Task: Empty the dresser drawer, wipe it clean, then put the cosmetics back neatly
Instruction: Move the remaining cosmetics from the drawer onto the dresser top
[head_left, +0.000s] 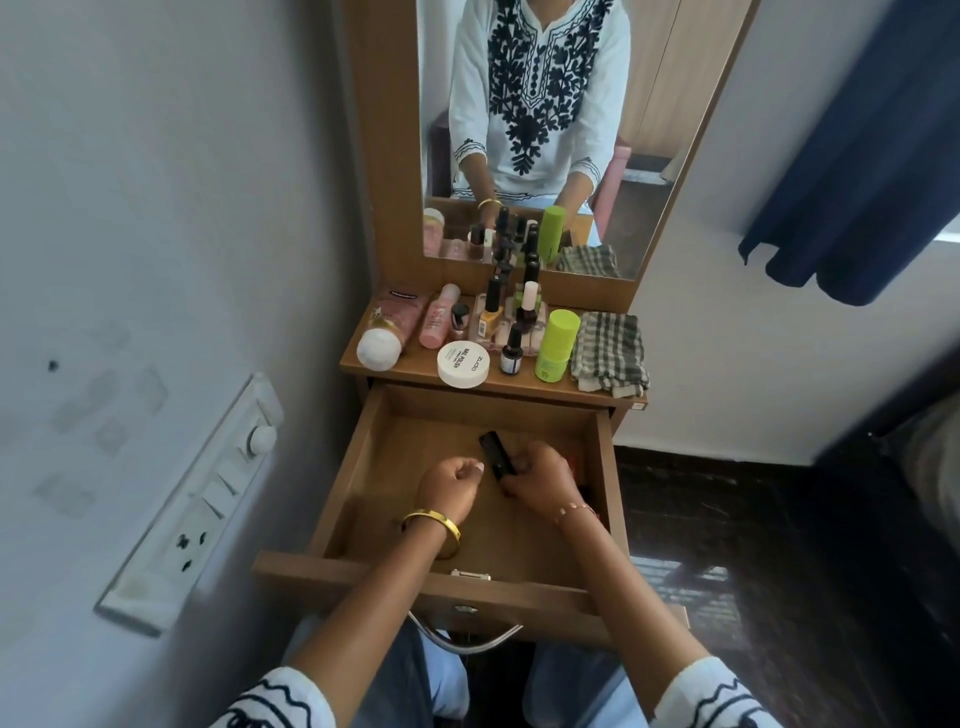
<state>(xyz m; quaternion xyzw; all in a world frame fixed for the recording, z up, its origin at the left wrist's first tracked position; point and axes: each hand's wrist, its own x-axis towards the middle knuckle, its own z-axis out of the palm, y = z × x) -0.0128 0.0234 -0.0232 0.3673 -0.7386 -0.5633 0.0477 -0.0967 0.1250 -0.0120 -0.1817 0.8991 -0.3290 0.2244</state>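
Observation:
The wooden dresser drawer (358, 467) is pulled out in front of me. Both my hands are inside it. My right hand (540, 480) grips a slim black cosmetic tube (493, 451) that sticks up toward the back. My left hand (449, 483) is curled into a loose fist just left of the tube, and nothing shows in it. A small red item (575, 465) peeks out by the drawer's right wall, mostly hidden behind my right hand. On the dresser top stand a pink tube (392, 325), a pink bottle (437, 317), nail polish bottles (511, 317), a white jar (463, 365) and a green stick (557, 345).
A folded checked cloth (609, 351) lies at the right end of the dresser top. The mirror (540, 130) rises behind it. A wall with a switch panel (202, 504) is close on the left. Dark floor and a blue curtain (872, 156) lie to the right.

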